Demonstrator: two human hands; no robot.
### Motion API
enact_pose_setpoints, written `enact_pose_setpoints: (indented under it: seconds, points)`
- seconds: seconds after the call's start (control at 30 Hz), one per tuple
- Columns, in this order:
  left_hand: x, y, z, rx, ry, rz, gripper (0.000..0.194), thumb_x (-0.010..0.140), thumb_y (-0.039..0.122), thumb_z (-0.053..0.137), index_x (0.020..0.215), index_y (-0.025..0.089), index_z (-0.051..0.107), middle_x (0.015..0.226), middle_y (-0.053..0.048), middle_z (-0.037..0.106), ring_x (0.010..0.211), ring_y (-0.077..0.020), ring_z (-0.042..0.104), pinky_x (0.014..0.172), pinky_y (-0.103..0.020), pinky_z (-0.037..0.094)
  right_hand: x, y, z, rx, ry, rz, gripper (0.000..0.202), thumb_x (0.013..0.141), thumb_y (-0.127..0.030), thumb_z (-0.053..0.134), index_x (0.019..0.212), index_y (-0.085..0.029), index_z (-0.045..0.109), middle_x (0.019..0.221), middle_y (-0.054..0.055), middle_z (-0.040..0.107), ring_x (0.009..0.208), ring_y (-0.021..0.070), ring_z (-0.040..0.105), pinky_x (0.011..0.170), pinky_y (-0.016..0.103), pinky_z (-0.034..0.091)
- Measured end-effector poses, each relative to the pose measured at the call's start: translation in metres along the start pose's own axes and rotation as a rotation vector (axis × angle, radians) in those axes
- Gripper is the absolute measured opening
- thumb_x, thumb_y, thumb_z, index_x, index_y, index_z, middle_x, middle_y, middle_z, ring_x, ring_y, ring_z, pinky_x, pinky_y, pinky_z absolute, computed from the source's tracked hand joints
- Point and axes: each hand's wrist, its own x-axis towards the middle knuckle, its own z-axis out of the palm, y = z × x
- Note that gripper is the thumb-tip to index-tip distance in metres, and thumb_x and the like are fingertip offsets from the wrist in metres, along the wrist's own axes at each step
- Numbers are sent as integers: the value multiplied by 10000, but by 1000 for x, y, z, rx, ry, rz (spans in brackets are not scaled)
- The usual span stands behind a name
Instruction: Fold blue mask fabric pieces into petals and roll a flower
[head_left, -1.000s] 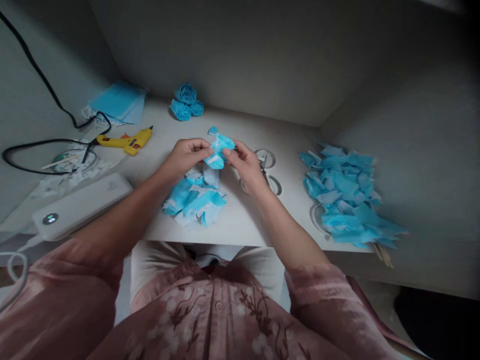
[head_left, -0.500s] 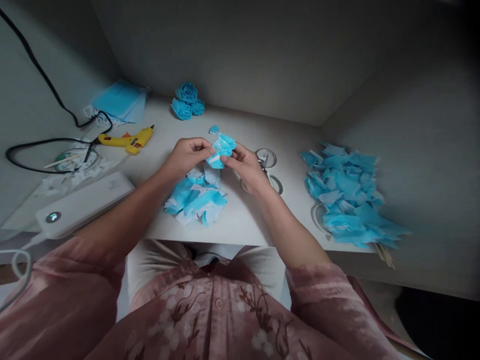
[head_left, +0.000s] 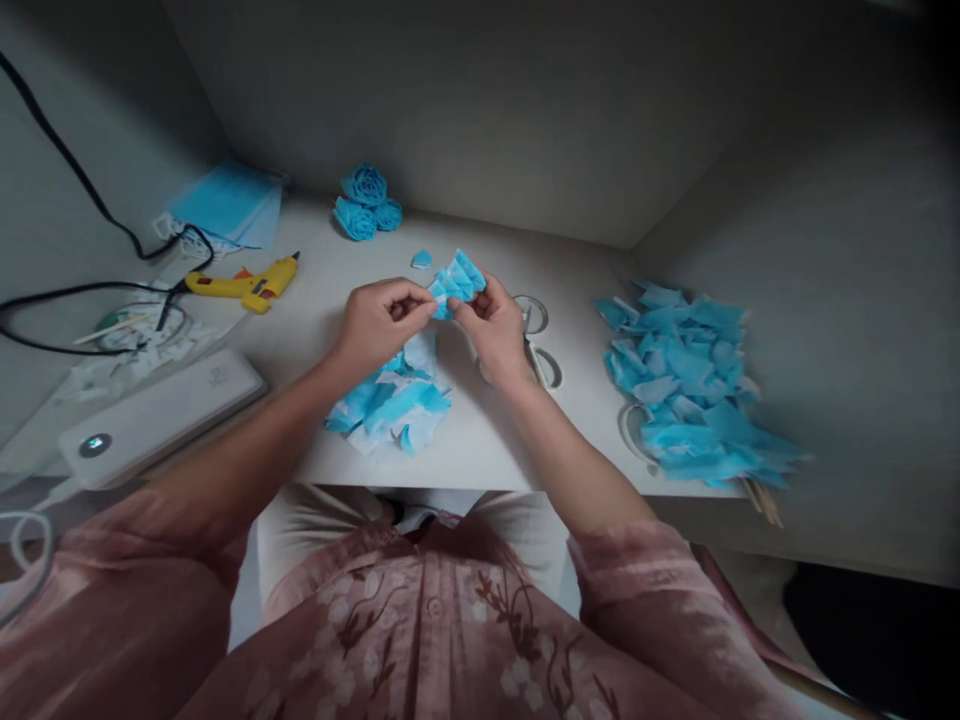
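Note:
Between my hands, above the table, is a crinkled blue piece of mask fabric [head_left: 460, 277] with folds in it. My left hand [head_left: 382, 318] pinches its lower left edge between thumb and fingers. Gripping the right side is my right hand [head_left: 491, 325], thumb in front and fingers behind. Below them lies a pile of blue and white fabric scraps [head_left: 397, 400]. A small blue scrap [head_left: 421, 260] rests just beyond my hands. Scissors [head_left: 541, 345] with pale handles lie beside my right hand, partly covered by it.
Three blue fabric roses [head_left: 366, 202] sit at the back. Leftward are a yellow glue gun [head_left: 251, 285] with a black cord, stacked blue masks [head_left: 225, 205], white scraps [head_left: 135, 345] and a white power bank [head_left: 161, 415]. A large blue fabric heap [head_left: 682, 370] covers a tape roll [head_left: 636, 432] and sticks [head_left: 761, 500].
The blue fabric piece has turned and moved slightly up and right, now showing more folds. My left hand has shifted its pinch toward the lower edge. The view has moved slightly.

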Motion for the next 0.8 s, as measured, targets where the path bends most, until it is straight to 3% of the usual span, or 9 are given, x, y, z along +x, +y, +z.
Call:
enact_pose_setpoints:
  seconds: [0.23, 0.47, 0.8]
  points:
    - [-1, -11, 6, 58, -9, -47, 102, 784, 263, 674, 787, 179, 733, 637, 21, 615, 600, -114, 493, 608, -244, 401, -8, -9, 7, -35, -23, -22, 564, 775, -496, 799, 1260, -259, 632, 1184, 50, 759, 1080, 218, 718, 1025, 378, 585]
    - [0, -7, 4, 42, -18, -123, 164, 763, 354, 705, 768, 190, 713, 617, 19, 586, 605, -126, 476, 601, -258, 376, -14, -17, 9, -83, -7, 36, 569, 796, -485, 802, 1305, -285, 643, 1225, 54, 734, 1189, 251, 675, 1094, 410, 545]
    - [-1, -4, 5, 57, -15, -144, 60, 738, 245, 679, 743, 186, 688, 584, 37, 546, 581, -121, 471, 599, -258, 376, -16, -20, 11, -116, -21, 45, 541, 808, -458, 792, 1302, -295, 644, 1253, 45, 708, 1258, 259, 632, 1112, 402, 517]
